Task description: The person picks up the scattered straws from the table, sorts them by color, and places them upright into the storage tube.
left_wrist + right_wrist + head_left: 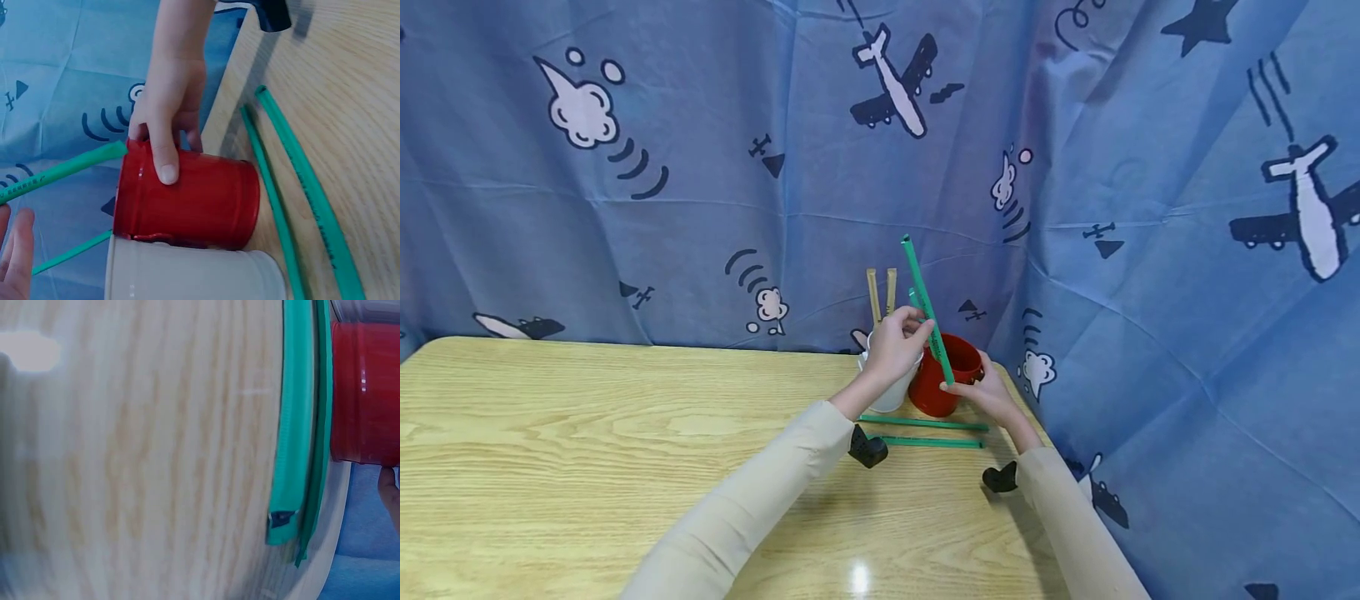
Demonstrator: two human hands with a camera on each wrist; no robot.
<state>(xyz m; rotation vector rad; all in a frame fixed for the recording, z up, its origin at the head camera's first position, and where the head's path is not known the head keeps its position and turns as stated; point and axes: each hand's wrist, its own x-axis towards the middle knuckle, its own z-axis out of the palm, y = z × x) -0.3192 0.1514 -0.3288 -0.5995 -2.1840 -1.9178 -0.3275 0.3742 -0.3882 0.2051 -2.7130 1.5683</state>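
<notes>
My left hand (889,348) pinches a long, thin green wrapped stick (927,304) with printing along it. The stick slants over the mouth of a red bucket (934,393), its lower end at the rim in the head view. My right hand (992,395) grips that bucket by the rim, thumb on the outer wall in the left wrist view. A second green stick (72,253) juts out at the bucket's rim, partly behind my left hand in the head view. Touching the red bucket, a white bucket (187,272) holds two tan sticks (891,287).
Two more green sticks (925,422) lie side by side on the wooden table (587,450), in front of the buckets. A blue patterned curtain (700,167) hangs behind the table and along its right side, close to the red bucket.
</notes>
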